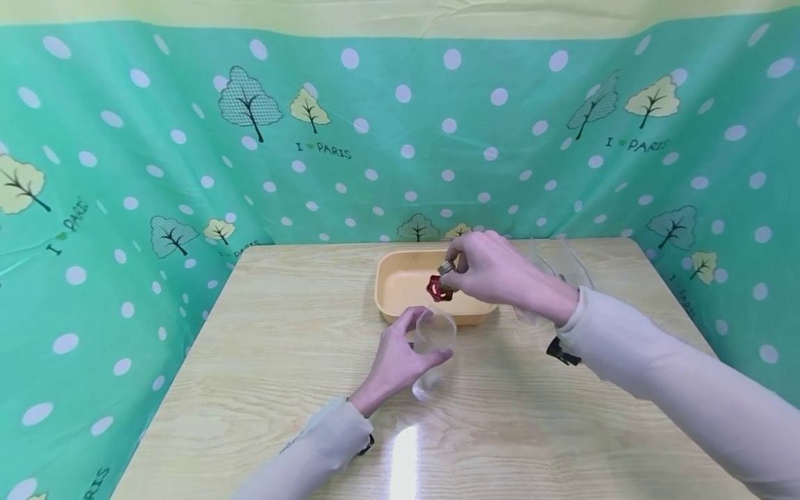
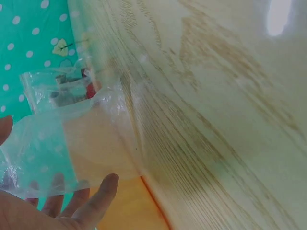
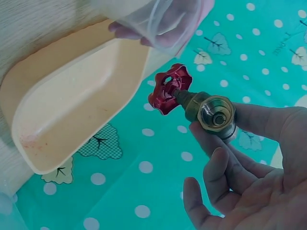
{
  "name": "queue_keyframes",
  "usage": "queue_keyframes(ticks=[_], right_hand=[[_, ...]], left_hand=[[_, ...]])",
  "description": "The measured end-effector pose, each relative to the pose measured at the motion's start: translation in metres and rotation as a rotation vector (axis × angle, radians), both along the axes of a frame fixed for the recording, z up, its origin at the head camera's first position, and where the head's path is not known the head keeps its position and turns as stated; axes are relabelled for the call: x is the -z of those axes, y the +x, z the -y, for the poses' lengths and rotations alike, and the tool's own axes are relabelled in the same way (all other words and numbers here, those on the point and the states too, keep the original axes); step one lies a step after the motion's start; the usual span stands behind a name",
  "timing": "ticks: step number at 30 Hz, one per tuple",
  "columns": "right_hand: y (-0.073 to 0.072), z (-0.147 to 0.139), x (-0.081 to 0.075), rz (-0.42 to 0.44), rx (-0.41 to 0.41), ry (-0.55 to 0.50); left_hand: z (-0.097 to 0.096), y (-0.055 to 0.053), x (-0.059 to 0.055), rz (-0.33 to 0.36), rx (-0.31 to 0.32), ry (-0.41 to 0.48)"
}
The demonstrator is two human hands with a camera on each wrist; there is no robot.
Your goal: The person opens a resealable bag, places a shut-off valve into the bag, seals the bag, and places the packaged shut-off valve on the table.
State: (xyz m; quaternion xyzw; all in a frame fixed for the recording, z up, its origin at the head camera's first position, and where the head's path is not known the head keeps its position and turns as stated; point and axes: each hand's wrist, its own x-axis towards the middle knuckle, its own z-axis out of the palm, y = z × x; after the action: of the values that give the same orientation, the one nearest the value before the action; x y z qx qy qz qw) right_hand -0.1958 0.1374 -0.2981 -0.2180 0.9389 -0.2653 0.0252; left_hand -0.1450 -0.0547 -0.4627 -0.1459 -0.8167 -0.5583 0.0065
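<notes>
My left hand (image 1: 406,357) holds a clear, thin plastic bag (image 1: 432,339), with thumb and fingers curved round its rounded mouth. Crinkled film of the bag (image 2: 96,143) fills the lower left of the left wrist view. Above and to the right of it, my right hand (image 1: 490,271) pinches a brass valve with a red handwheel (image 1: 439,289). The right wrist view shows the brass body of the valve (image 3: 194,108) between thumb and fingertips, its threaded opening facing the camera. Valve and bag are apart.
A shallow peach-coloured tray (image 1: 459,320) stands behind my hands. More clear plastic (image 1: 565,264) lies behind my right forearm. In the left wrist view, a clear bag with grey metal and red parts (image 2: 72,93) sits further off. A green dotted curtain (image 1: 406,139) borders the wooden table (image 1: 281,347).
</notes>
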Motion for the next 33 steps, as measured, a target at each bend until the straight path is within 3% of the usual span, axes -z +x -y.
queue_keyframes(ticks=[14, 25, 33], right_hand=[[0.025, 0.001, -0.014, 0.022, -0.003, -0.024], [0.033, 0.006, -0.008, 0.025, -0.016, -0.005], [0.034, 0.013, 0.005, 0.052, -0.009, 0.005]], left_hand=[[-0.003, -0.001, -0.002, 0.023, -0.017, 0.001], [-0.004, -0.002, -0.001, 0.040, -0.035, -0.016], [-0.006, 0.000, -0.002, 0.011, -0.040, -0.003]])
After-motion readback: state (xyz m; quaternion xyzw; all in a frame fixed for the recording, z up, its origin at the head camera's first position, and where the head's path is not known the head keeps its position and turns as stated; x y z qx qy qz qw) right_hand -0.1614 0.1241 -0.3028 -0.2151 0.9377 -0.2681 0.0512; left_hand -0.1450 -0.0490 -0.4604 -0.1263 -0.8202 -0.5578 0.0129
